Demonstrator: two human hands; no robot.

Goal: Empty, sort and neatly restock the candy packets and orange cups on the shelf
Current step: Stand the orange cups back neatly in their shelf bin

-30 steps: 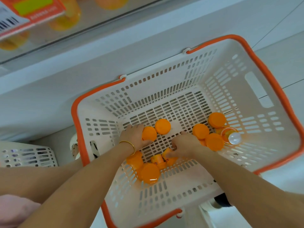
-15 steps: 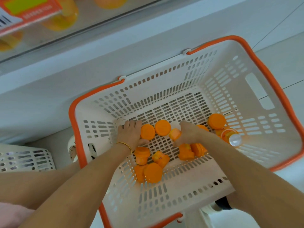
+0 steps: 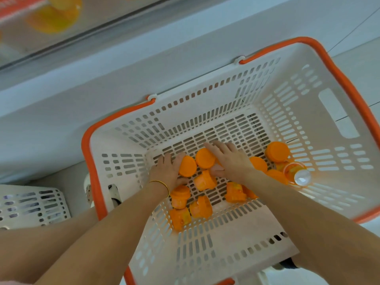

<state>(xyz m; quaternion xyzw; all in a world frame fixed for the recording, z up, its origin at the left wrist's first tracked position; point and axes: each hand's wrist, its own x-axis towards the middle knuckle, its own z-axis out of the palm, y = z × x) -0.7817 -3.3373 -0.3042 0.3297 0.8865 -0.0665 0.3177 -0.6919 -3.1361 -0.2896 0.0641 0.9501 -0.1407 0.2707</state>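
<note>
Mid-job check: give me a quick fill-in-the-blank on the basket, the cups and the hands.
The orange cups lie in a white basket with an ____ rim.
The thin yellow band circles the ____ wrist.
The cup showing a white lid lies nearest the basket's ____ wall.
The left hand and the right hand are both ____ the basket.
Missing words: orange; left; right; inside.

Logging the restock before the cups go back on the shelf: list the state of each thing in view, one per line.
Basket: upright, loose cups on its bottom.
Orange cups: scattered, some flat end up, some on their sides.
White-lidded cup: on its side, sealed.
Left hand: fingers straight, touching a cup standing flat end up.
Right hand: fingers straight, lying over the cups.
Second basket: left of the first, contents unclear.
</note>
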